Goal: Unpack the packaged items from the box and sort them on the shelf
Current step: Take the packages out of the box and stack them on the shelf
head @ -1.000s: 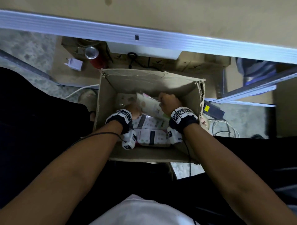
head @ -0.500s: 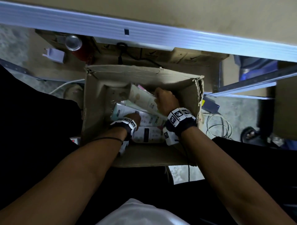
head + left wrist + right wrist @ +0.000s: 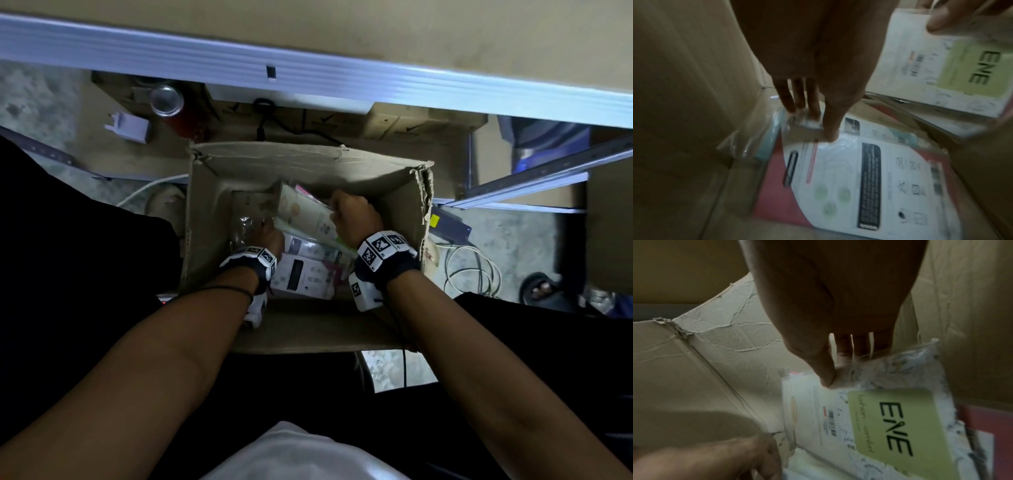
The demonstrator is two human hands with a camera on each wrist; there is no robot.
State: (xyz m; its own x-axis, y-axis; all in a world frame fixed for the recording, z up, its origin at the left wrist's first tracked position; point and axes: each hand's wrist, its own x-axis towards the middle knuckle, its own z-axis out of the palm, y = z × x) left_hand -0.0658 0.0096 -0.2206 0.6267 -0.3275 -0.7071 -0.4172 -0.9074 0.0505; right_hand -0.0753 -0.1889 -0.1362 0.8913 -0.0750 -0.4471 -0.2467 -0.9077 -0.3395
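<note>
An open cardboard box (image 3: pixel 308 156) stands on the floor below the shelf's aluminium edge (image 3: pixel 342 80). Several flat packets lie inside. My right hand (image 3: pixel 352 219) pinches the top edge of a white packet with a green EVE label (image 3: pixel 900 426) and holds it tilted up, together with a cream packet (image 3: pixel 305 212) against it. My left hand (image 3: pixel 270 236) is low at the box's left side, where thumb and fingers (image 3: pixel 812 123) pinch the edge of a clear-wrapped packet with a light blue rim (image 3: pixel 766 138). A red and white packet (image 3: pixel 859 178) lies flat on the bottom.
Beyond the box lie a red can (image 3: pixel 169 104), a white adapter (image 3: pixel 128 126) and a black cable (image 3: pixel 294 128). To the right are a dark power brick (image 3: pixel 448 222), coiled white cable (image 3: pixel 469 270), a slanted metal rail (image 3: pixel 548 171) and a sandalled foot (image 3: pixel 541 287).
My left hand has let go of the tilted packets, gone down to the box's left side and pinched the clear-wrapped packet. The right hand keeps its hold.
</note>
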